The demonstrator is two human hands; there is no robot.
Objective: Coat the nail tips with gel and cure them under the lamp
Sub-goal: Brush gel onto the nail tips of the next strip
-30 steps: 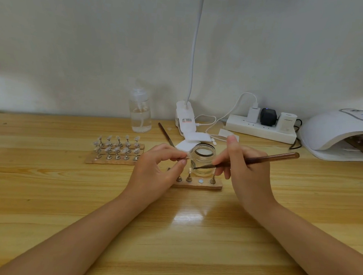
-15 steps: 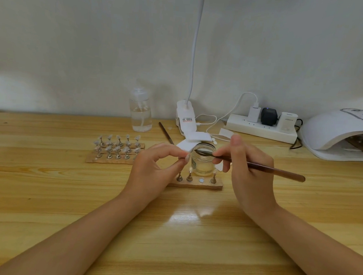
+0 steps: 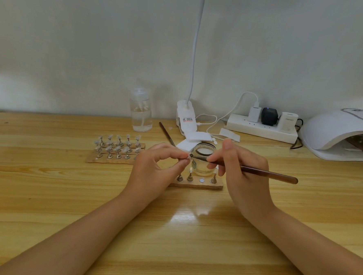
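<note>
Scanning left to right, I find a rack (image 3: 116, 149) of tips standing at far left, coating unverifiable. My left hand (image 3: 153, 174) pinches one tip (image 3: 189, 156); my right hand (image 3: 244, 175) grips the brush (image 3: 259, 171), bristles touching that tip before the jar (image 3: 203, 159). The lamp (image 3: 342, 134), far right, holds another rack. Judged midway.
</note>
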